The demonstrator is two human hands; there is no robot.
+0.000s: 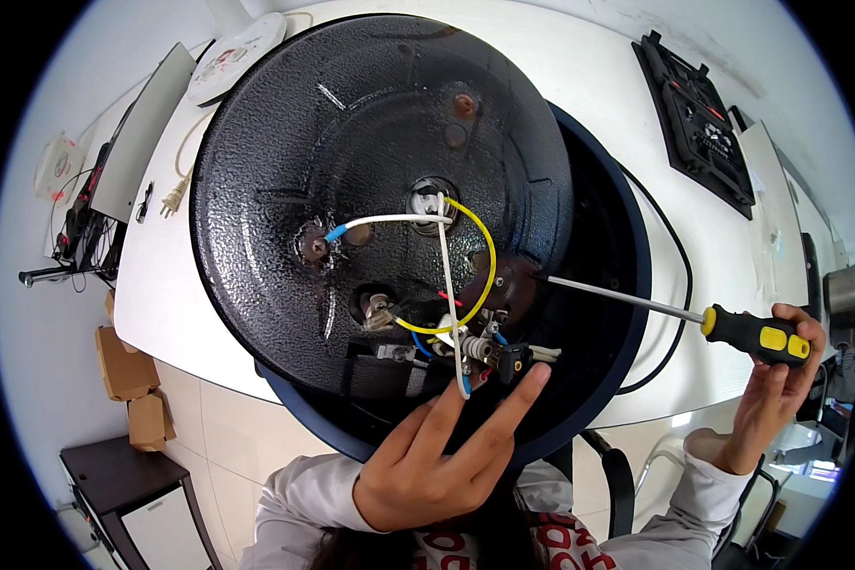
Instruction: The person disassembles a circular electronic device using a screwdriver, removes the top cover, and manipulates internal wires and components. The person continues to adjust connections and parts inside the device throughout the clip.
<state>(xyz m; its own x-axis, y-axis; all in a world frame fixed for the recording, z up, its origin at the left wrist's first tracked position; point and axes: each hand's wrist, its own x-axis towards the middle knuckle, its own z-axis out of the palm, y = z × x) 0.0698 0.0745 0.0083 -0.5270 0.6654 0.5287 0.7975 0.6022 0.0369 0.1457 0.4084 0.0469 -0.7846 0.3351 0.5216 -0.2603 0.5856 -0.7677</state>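
Note:
A black, textured round metal base (285, 161) leans tilted in a dark blue round housing (644, 275). My right hand (768, 404) grips a yellow-and-black screwdriver (755, 334). Its shaft runs left, and the tip is at a dark bracket (508, 285) on the base; whether it sits in a screw I cannot tell. My left hand (442, 465) is at the lower rim, fingers bent around a small black switch part (513, 362), the thumb hidden. A white wire (448, 275) ends by those fingers. A yellow wire (491, 247) curves from the centre fitting to a lower-left fitting.
An open black tool case (698, 123) lies on the white table (627, 104) at the far right. A black cable (682, 256) loops right of the housing. A plug (173, 198) lies on the left. Cardboard boxes (123, 366) and a dark cabinet (128, 475) stand below left.

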